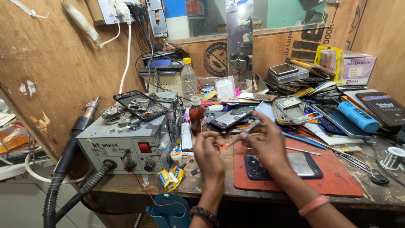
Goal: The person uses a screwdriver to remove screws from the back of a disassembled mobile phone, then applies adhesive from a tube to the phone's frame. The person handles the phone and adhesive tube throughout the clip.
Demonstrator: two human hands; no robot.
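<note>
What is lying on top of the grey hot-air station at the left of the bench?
On the station lie an opened phone with its circuit board exposed and some small metal parts. Whatever lies under that phone is covered.

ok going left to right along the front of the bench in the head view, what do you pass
black hose → grey hot-air station → yellow tube → left hand → right hand holding a thin tool → red mat → solder spool

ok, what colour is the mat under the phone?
Red-orange mat, lying under the phone; head view shows it.
</note>
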